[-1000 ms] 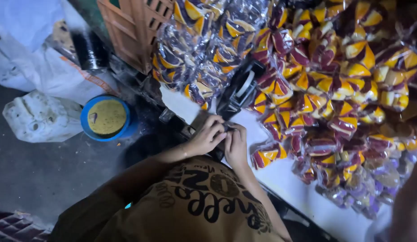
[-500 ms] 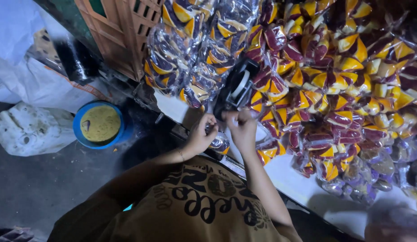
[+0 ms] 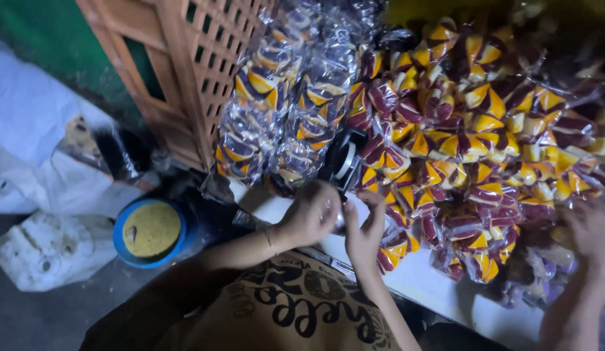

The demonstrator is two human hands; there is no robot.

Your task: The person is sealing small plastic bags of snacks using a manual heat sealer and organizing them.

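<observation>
**Packing table — items seen, left to right**

White sack (image 3: 45, 250) on floor; blue tub (image 3: 149, 233) with yellow lid beside it. Wooden lattice crate (image 3: 205, 71) behind. Left hand (image 3: 309, 214) curled narrow around a small clear packet (image 3: 339, 218) — right hand (image 3: 364, 231) pinched the same packet from the other side, above the white table (image 3: 426, 283) edge. Heap of wrapped yellow-and-maroon sweets (image 3: 458, 143) lay behind. Another person's hand (image 3: 591, 234) at far right.

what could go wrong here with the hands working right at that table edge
The left hand and right hand pinch something small, too hidden to identify, at the white table edge; it could drop. The heaped candy packets may slide onto them. Another person's hand reaches close by and might bump the pile.
</observation>
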